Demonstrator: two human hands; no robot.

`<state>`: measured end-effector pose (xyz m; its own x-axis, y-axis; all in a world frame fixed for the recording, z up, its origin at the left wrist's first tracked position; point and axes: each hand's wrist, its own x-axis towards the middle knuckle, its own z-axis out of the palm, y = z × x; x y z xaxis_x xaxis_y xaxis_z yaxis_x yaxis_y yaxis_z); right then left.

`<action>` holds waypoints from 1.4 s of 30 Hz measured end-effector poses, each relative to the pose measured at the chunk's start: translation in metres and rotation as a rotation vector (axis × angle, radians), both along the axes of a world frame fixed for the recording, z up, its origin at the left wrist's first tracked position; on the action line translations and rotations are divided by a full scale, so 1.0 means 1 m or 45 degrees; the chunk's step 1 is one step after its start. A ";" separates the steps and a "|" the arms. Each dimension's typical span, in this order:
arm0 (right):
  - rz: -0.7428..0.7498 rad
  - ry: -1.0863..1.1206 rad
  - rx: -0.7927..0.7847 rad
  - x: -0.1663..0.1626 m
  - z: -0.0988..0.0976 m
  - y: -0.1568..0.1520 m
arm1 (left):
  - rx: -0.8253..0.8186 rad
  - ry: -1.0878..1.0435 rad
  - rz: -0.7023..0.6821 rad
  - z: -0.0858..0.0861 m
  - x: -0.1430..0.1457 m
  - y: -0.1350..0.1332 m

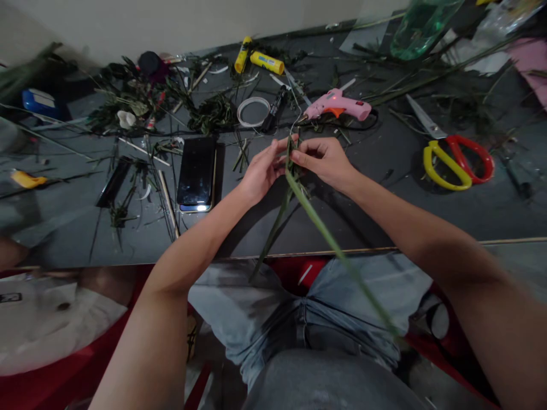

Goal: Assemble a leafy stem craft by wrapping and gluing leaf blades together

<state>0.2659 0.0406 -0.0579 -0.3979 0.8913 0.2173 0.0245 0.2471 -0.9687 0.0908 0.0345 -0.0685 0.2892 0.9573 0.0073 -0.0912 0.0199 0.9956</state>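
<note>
Long green leaf strips (317, 219) run from between my hands, one down over the table edge toward my lap and another hanging lower left. My left hand (267, 165) is closed on the strips from the left, fingers bent round them. Opposite it, my right hand (323, 159) pinches the same strips between thumb and fingers. Just beyond my fingers lies a pink hot glue gun (337, 106) with a red light on, its nozzle pointing left. A thin wire or thread rises near the fingertips. The fine folds between my fingers are partly hidden.
Scissors (448, 154) with red and yellow handles lie to the right. A black phone (197, 172) rests at left. Behind are a tape ring (253, 112), a black marker (274, 109), yellow glue sticks (267, 62) and plant scraps (211, 113). Another person (47, 319) sits at left.
</note>
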 end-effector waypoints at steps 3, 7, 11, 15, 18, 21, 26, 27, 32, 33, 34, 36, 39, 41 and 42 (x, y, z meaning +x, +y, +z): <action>-0.119 -0.208 0.139 0.005 0.000 0.000 | 0.026 0.069 -0.017 0.002 -0.005 0.002; -0.099 -0.270 0.155 0.007 0.000 0.000 | 0.056 0.090 -0.073 0.005 -0.010 0.003; -0.102 -0.214 0.133 0.009 0.002 0.004 | 0.074 0.089 -0.051 0.007 -0.011 0.002; -0.088 -0.217 0.130 0.014 0.008 0.005 | 0.103 0.108 0.042 0.006 -0.010 -0.001; -0.059 -0.238 0.091 0.017 0.014 0.005 | 0.116 0.109 0.055 0.004 -0.010 0.000; 0.068 -0.146 -0.110 0.017 0.016 0.006 | 0.157 0.122 0.034 0.002 -0.012 0.001; 0.027 -0.095 -0.109 0.016 0.010 0.007 | 0.177 0.151 0.058 0.001 -0.013 0.003; -0.036 -0.128 0.021 0.017 0.009 0.006 | 0.165 0.158 0.061 0.000 -0.013 0.003; -0.011 -0.419 0.977 0.028 0.003 0.010 | 0.113 0.157 0.060 -0.003 -0.014 0.007; 0.013 -0.450 1.087 0.030 0.001 0.013 | 0.107 0.160 0.066 -0.004 -0.014 0.007; 0.027 -0.469 1.150 0.033 0.000 0.015 | 0.102 0.165 0.078 -0.004 -0.015 0.008; 0.049 -0.497 1.181 0.038 -0.002 0.020 | 0.090 0.172 0.113 -0.004 -0.016 0.008; 0.066 -0.575 1.118 0.040 0.000 0.019 | 0.074 0.170 0.151 -0.003 -0.015 0.007; 0.029 -0.588 1.010 0.037 0.003 0.014 | 0.098 0.164 0.156 -0.001 -0.014 0.005; -0.006 -0.562 0.925 0.035 0.005 0.012 | 0.121 0.164 0.155 0.000 -0.013 0.004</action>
<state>0.3006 0.0522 -0.0526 -0.5774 0.5922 0.5621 0.3650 0.8031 -0.4710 0.0779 0.0382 -0.0681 0.1754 0.9820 0.0698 0.0410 -0.0782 0.9961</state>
